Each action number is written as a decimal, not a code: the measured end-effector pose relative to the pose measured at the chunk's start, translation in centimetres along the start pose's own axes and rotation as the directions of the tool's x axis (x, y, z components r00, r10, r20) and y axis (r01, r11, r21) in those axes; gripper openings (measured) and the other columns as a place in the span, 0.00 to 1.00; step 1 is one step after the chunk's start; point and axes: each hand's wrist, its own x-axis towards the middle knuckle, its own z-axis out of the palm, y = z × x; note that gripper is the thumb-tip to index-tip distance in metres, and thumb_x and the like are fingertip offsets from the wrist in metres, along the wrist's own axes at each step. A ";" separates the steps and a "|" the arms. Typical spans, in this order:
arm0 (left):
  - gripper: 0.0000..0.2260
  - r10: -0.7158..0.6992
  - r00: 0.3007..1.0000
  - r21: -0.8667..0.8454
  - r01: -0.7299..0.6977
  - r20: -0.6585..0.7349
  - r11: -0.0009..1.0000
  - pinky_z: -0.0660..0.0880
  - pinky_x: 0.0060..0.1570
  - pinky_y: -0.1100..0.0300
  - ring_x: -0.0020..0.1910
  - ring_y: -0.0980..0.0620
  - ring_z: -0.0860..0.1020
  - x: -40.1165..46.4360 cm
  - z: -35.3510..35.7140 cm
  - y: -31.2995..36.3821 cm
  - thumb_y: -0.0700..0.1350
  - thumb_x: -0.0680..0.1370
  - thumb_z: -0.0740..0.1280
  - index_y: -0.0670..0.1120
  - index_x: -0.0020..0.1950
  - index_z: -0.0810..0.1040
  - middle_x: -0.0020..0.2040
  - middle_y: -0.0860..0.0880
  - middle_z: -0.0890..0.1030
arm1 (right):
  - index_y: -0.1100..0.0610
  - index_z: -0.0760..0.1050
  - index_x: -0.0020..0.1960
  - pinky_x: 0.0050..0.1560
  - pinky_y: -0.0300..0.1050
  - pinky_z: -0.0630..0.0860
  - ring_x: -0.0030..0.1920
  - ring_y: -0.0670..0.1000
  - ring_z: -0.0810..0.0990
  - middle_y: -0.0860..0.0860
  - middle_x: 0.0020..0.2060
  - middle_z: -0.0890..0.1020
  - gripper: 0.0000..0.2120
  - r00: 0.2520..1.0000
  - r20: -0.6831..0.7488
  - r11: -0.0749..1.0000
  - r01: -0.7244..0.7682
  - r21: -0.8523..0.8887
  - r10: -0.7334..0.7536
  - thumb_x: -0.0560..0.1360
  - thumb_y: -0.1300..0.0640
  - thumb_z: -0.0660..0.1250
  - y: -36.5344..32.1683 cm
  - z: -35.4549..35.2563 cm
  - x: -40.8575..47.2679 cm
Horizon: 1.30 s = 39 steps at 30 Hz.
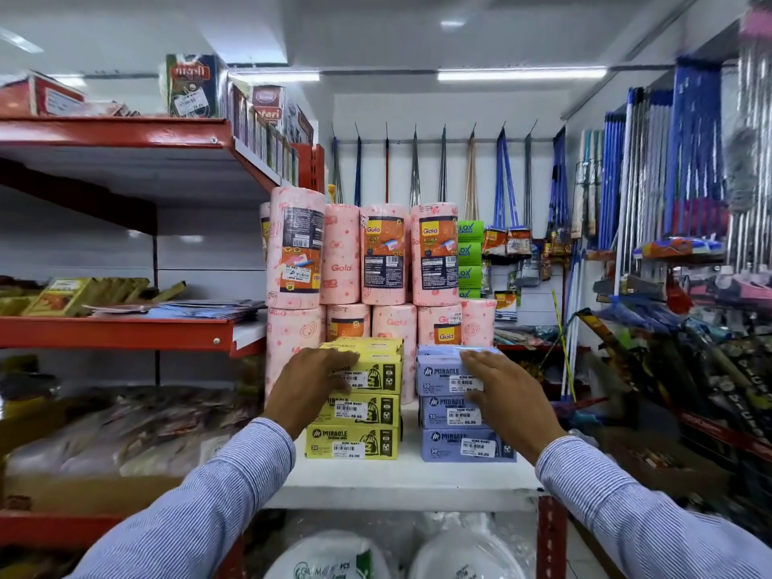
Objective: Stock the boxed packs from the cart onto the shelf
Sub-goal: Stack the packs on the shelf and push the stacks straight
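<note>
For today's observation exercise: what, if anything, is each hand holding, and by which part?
Neither hand grips anything. The left hand lies flat on the yellow stack's top box, front upper edge; the right hand presses likewise on the purple stack.

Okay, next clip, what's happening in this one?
A person is stocking a store shelf. Two stacks of three boxed packs stand side by side on it: yellow boxes on the left, purple boxes on the right, in front of pink towel rolls. The left hand lies flat on the top yellow box, the right hand on the upper purple boxes, apparently squaring them. No cart is in view.
</note>
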 end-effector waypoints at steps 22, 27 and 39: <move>0.30 0.290 0.957 0.444 -0.269 0.021 0.855 0.48 0.77 0.41 0.80 0.44 0.44 -3.6 5.9 -6.7 0.54 0.83 0.49 0.41 0.79 0.45 0.81 0.41 0.44 | 0.58 0.39 0.78 0.77 0.58 0.47 0.78 0.53 0.37 0.55 0.79 0.41 0.32 0.966 -0.081 0.968 0.248 0.032 -0.245 0.81 0.54 0.54 -11.7 10.6 0.8; 0.30 0.284 0.958 0.445 -0.269 0.034 0.854 0.51 0.77 0.40 0.80 0.44 0.44 -3.6 6.0 -7.0 0.55 0.83 0.50 0.41 0.79 0.45 0.81 0.41 0.44 | 0.59 0.41 0.78 0.77 0.58 0.45 0.78 0.54 0.39 0.56 0.79 0.43 0.33 0.963 -0.079 0.965 0.259 0.031 -0.256 0.81 0.55 0.55 -11.6 10.8 0.9; 0.29 0.414 0.909 0.385 -0.365 -0.051 0.848 0.45 0.78 0.39 0.80 0.42 0.43 -4.0 8.6 2.5 0.53 0.84 0.51 0.40 0.79 0.45 0.81 0.40 0.45 | 0.62 0.44 0.78 0.77 0.60 0.48 0.78 0.57 0.42 0.59 0.78 0.45 0.33 0.962 -0.208 0.981 0.190 0.039 -0.178 0.79 0.58 0.57 -5.7 6.7 -2.4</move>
